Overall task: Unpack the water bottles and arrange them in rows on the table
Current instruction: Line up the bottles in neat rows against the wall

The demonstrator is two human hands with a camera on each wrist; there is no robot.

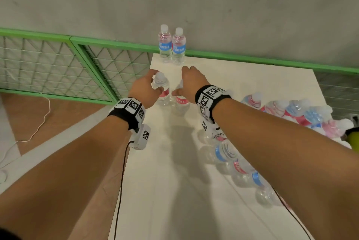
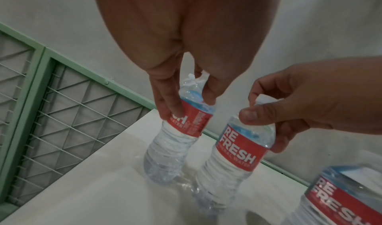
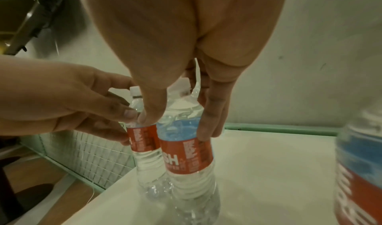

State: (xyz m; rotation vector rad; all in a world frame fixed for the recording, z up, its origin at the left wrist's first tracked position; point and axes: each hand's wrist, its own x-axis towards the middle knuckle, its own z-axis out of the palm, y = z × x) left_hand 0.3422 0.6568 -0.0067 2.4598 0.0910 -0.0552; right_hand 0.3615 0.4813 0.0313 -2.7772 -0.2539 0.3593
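Two clear water bottles with white caps stand side by side near the far left corner of the white table (image 1: 174,191). My left hand (image 1: 153,86) grips the left bottle (image 1: 162,92) around its shoulder from above; in the left wrist view its fingers (image 2: 167,101) and thumb clamp the bottle (image 2: 175,140) at the top of the red label. My right hand (image 1: 179,86) grips the right bottle (image 1: 181,104) the same way, and the right wrist view shows that bottle (image 3: 188,156) held just above its label. Both bases look down on the table.
Two more bottles (image 1: 172,47) with blue labels stand at the table's far edge. A shrink-wrapped pack of bottles (image 1: 295,111) lies at the right, with loose bottles (image 1: 237,160) lying under my right forearm. A green mesh fence (image 1: 58,65) and grey wall lie beyond.
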